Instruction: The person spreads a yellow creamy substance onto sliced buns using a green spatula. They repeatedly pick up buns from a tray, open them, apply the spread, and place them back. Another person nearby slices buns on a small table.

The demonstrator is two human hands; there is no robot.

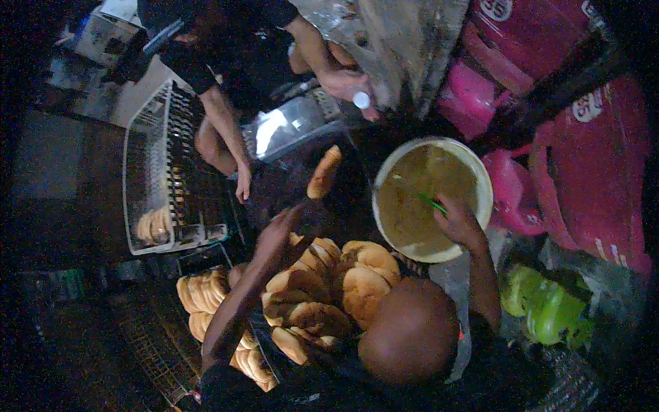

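My left hand (280, 232) is at the centre left, its shadowed fingers at the lower end of an elongated bread roll (324, 172). My right hand (458, 221) grips a thin green utensil (435, 203) over a round white tub (488, 190). A brownish-yellow mass (422, 226) fills much of that tub; the utensil's far end is hard to make out. Between my arms lies a heap of bread rolls (319, 309), partly covered by my bare knee (412, 329). More rolls (203, 293) lie beyond my left forearm.
Opposite sits a co-worker, whose hands (342, 87) (243, 180) flank a clear plastic container (293, 123). A white plastic crate (146, 252) holds rolls at left. Pink bags (592, 180) and a green plastic bundle (551, 309) are on the right.
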